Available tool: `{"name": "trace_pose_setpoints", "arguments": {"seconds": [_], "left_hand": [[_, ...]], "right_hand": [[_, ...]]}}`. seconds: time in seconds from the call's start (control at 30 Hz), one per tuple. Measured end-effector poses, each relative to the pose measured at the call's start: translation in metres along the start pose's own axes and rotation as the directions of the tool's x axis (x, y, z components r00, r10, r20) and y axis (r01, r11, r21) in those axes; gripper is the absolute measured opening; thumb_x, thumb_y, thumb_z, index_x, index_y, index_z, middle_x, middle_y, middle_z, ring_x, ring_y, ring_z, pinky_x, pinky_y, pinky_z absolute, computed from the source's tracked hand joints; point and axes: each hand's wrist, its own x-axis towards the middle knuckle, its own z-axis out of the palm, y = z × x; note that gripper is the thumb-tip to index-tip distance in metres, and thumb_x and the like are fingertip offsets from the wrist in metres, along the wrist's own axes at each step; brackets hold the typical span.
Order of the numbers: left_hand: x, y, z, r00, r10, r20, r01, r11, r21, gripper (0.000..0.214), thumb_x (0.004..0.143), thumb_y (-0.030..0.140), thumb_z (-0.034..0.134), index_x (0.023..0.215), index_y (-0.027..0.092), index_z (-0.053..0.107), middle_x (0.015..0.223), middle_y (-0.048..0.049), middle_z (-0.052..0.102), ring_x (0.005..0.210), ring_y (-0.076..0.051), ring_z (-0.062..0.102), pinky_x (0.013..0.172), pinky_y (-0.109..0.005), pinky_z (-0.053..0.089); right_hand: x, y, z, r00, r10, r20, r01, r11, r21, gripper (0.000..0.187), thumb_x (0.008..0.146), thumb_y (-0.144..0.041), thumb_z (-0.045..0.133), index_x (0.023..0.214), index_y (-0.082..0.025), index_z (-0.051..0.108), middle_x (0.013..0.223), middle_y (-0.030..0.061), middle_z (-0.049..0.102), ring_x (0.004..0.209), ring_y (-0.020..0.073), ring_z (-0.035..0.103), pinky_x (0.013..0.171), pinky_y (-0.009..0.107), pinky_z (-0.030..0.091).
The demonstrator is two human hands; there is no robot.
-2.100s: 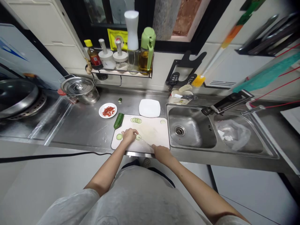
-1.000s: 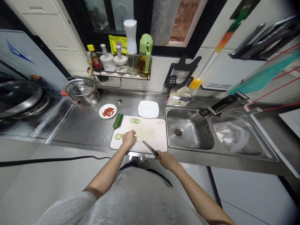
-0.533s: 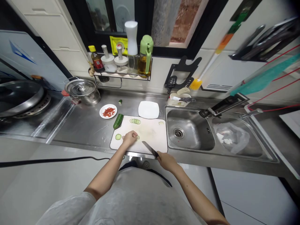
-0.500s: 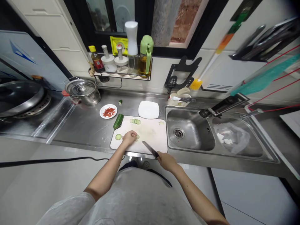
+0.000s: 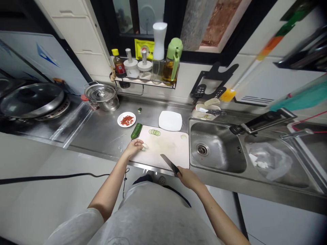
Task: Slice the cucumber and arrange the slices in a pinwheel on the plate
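Note:
A pale cutting board [image 5: 168, 147] lies on the steel counter left of the sink. My left hand [image 5: 134, 147] rests at the board's left edge, fingers pinched together on a few pale cucumber slices [image 5: 145, 146]. My right hand [image 5: 188, 177] is below the counter's front edge, closed on the handle of a dark knife [image 5: 169, 163] whose blade points up-left over the board's near edge. A row of cucumber slices [image 5: 154, 132] lies at the board's far side, and one slice [image 5: 183, 136] sits at its right corner. The uncut cucumber piece [image 5: 136, 130] lies off the board's far-left corner.
A small dish of red chilli pieces [image 5: 126, 119], a cucumber end [image 5: 139, 110] and an empty white square plate [image 5: 170, 120] stand behind the board. A lidded steel pot [image 5: 102, 96] and a wok [image 5: 32, 102] are to the left. The double sink [image 5: 216, 146] lies right.
The loose slices near my left hand are now bunched at its fingertips by the board's left edge. The knife has come off the slice and back to the board's near edge. The view shifted.

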Motion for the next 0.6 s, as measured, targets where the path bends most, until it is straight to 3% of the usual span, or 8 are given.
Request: {"name": "trace_pose_setpoints", "arguments": {"seconds": [0.13, 0.27, 0.6], "left_hand": [[0.006, -0.017, -0.021, 0.99, 0.035, -0.139, 0.001, 0.967, 0.256, 0.026, 0.059, 0.02, 0.069, 0.083, 0.016, 0.06, 0.064, 0.0024, 0.061, 0.056, -0.009, 0.054, 0.061, -0.022, 0.043], [0.008, -0.026, -0.031, 0.979, 0.092, -0.181, 0.015, 0.857, 0.515, 0.022, 0.065, 0.014, 0.061, 0.087, 0.018, 0.063, 0.069, 0.0035, 0.061, 0.057, -0.008, 0.052, 0.062, -0.021, 0.041], [0.001, -0.017, -0.029, 0.973, 0.109, -0.203, 0.09, 0.632, 0.77, 0.025, 0.073, 0.012, 0.059, 0.096, 0.022, 0.066, 0.088, 0.0004, 0.068, 0.077, -0.013, 0.059, 0.071, -0.023, 0.041]], "right_hand": [[0.004, 0.0, 0.001, 1.0, 0.0, -0.001, 0.0, 1.0, -0.002, 0.027, 0.091, -0.021, 0.034, 0.105, -0.022, 0.057, 0.099, 0.0078, 0.067, 0.089, 0.021, 0.062, 0.066, 0.026, 0.034], [0.008, 0.001, 0.003, 1.0, 0.009, 0.001, -0.009, 1.0, -0.007, 0.026, 0.091, -0.021, 0.035, 0.106, -0.022, 0.056, 0.101, 0.0077, 0.067, 0.09, 0.0202, 0.062, 0.066, 0.025, 0.034], [0.009, -0.003, -0.001, 1.0, 0.018, 0.02, -0.018, 1.0, 0.007, 0.027, 0.091, -0.021, 0.034, 0.105, -0.022, 0.057, 0.096, 0.0067, 0.068, 0.087, 0.0194, 0.062, 0.066, 0.025, 0.035]]}}
